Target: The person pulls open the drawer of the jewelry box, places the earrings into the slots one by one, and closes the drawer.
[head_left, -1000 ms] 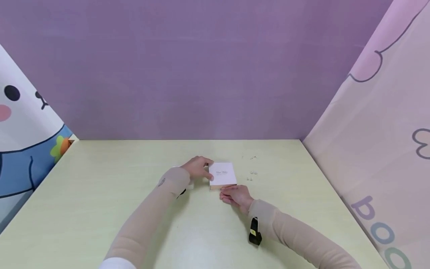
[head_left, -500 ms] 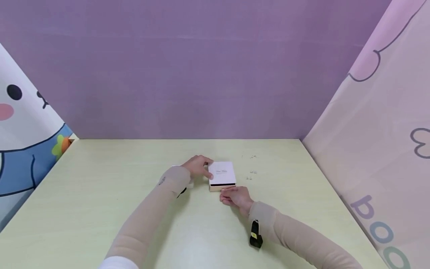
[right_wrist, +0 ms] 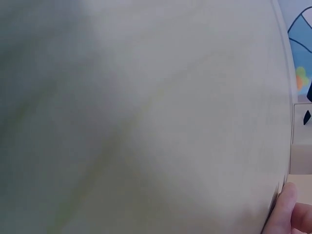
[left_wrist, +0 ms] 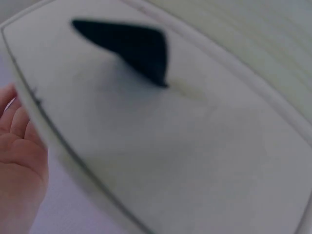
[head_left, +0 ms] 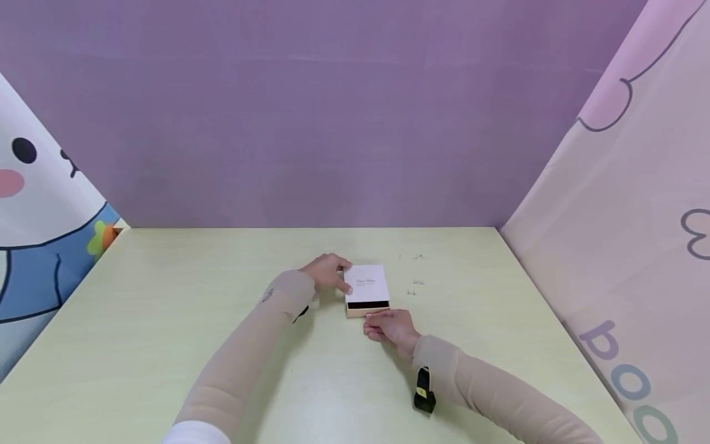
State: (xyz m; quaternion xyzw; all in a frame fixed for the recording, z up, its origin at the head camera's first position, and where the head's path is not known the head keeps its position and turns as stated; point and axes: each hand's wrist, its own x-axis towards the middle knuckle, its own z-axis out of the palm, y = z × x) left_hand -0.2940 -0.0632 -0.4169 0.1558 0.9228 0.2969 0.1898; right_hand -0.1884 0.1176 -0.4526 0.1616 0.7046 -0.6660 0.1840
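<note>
A small white drawer box [head_left: 367,280] with fine print on its top lies near the middle of the table. My left hand [head_left: 327,272] holds its sleeve from the left, thumb and fingers at the left corners. At the near side, the fingertips of my right hand [head_left: 391,324] pinch the front of the tan drawer [head_left: 359,312], which sticks out of the sleeve and shows a dark gap. A white object [left_wrist: 195,126] with a dark pointed piece fills much of the left wrist view; in the head view my left wrist mostly hides it.
Several tiny dark pieces [head_left: 418,282] lie on the pale table [head_left: 166,320] right of the box, too small to make out. A purple panel [head_left: 310,123] stands behind the table, with printed cloths at both sides.
The drawer has slid out toward me with my right hand, and a dark gap has opened behind its front. My left hand and the sleeve have stayed in place.
</note>
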